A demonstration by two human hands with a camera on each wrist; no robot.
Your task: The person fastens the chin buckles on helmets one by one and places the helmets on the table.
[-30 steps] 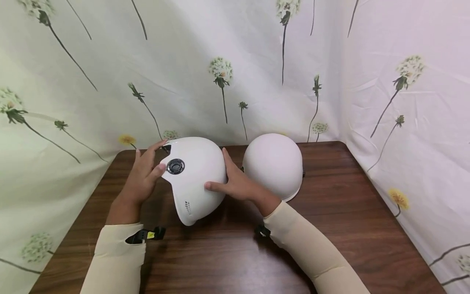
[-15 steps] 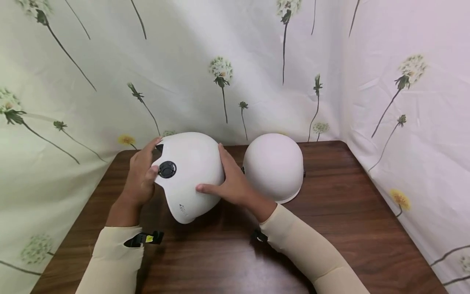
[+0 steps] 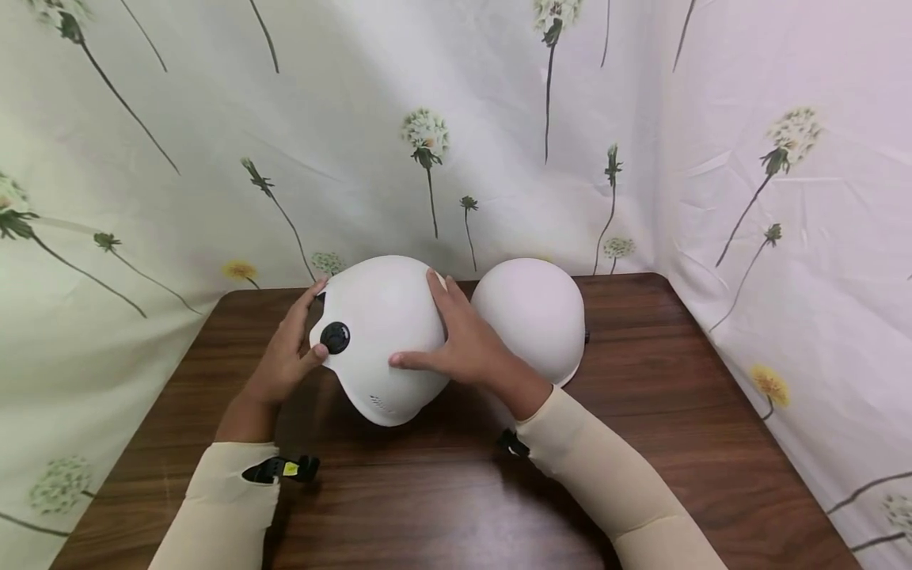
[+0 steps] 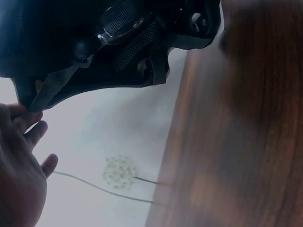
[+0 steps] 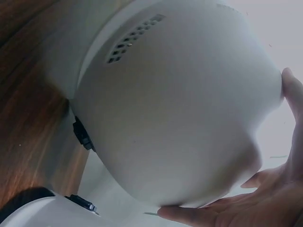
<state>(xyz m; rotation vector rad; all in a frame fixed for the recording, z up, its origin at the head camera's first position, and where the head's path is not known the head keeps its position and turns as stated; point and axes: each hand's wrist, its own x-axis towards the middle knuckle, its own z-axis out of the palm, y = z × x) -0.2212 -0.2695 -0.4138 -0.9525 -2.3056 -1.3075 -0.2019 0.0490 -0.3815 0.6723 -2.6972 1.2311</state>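
Note:
A white helmet (image 3: 385, 317) is held tilted between both hands, its lower edge over the table. My left hand (image 3: 285, 364) grips the rim, thumb beside a round black fitting (image 3: 335, 337) and fingers on the far side. Across the crown, my right hand (image 3: 473, 344) holds with spread fingers and thumb. Left fingertips touch a black strap (image 4: 54, 87) under the black inner shell (image 4: 94, 52) in the left wrist view; a ridged knob (image 4: 120, 21) shows there. In the right wrist view, small vent slots (image 5: 135, 38) mark the white surface.
A second white helmet (image 3: 530, 309) sits dome up on the brown wooden table (image 3: 413, 507), just behind my right wrist. A flower-printed cloth (image 3: 342, 158) hangs along the table's back and right edges. Both wrists carry black straps.
The held helmet shifted left, then back to the right, and its crown turned a little toward the right. Both hands moved along with it. The second helmet stayed in place.

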